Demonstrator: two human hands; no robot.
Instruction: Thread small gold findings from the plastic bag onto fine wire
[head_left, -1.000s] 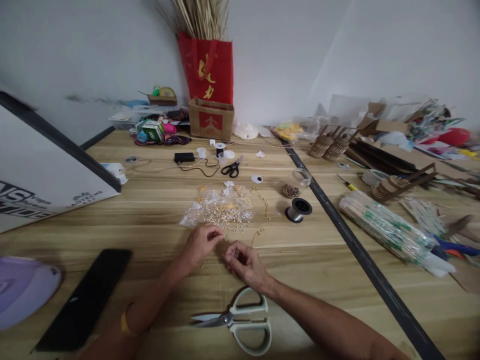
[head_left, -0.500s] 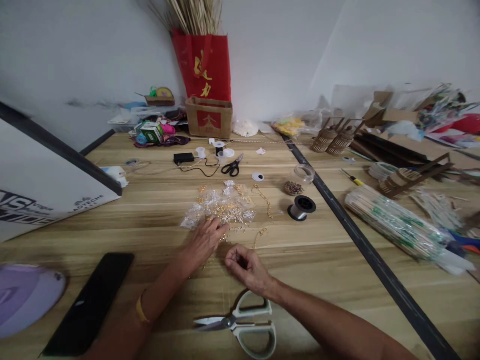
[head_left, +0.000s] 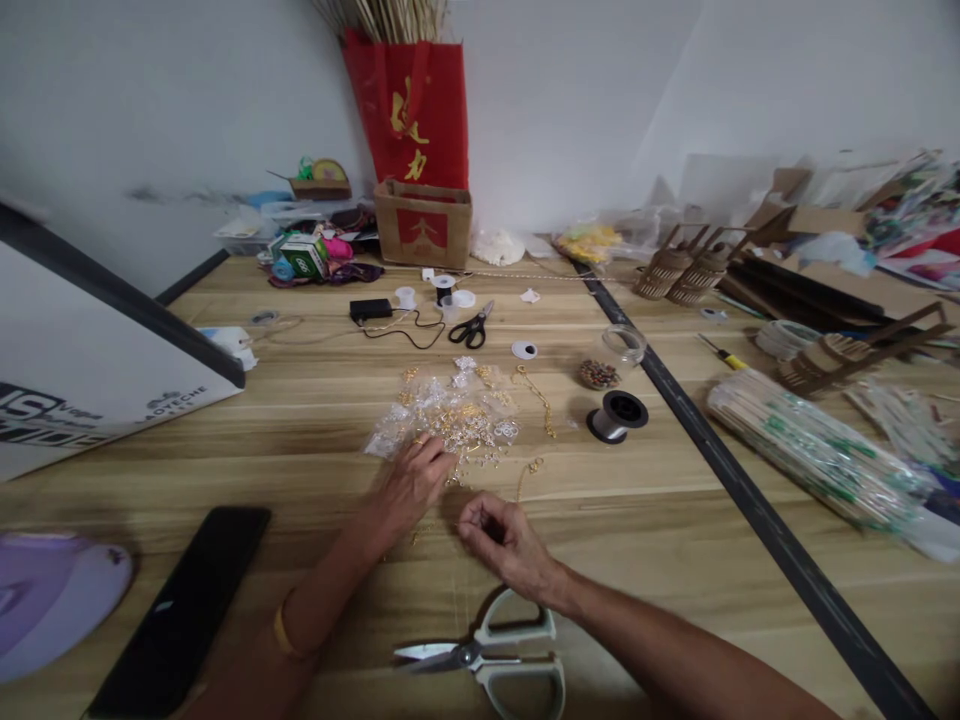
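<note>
At one o'clock from the left hand [head_left: 416,482], trinkets [head_left: 466,420] lie handy; fingers curled, right hand [head_left: 508,537] pinched; both holds unclear.

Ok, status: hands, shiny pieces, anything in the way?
Left hand at near edge of shiny pieces. Right hand pinched, contents unclear. Pale-handled scissors near right hand, clear of pieces.

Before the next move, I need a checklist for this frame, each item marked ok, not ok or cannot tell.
1. Left hand at the pile of small pieces: ok, at its near edge.
2. Left grip holding a piece: cannot tell, fingertips hidden.
3. Right grip holding anything: cannot tell, too small.
4. Small pieces gathered together: not ok, several lie scattered.
5. Large scissors nearby: ok, lying on the table.
</note>
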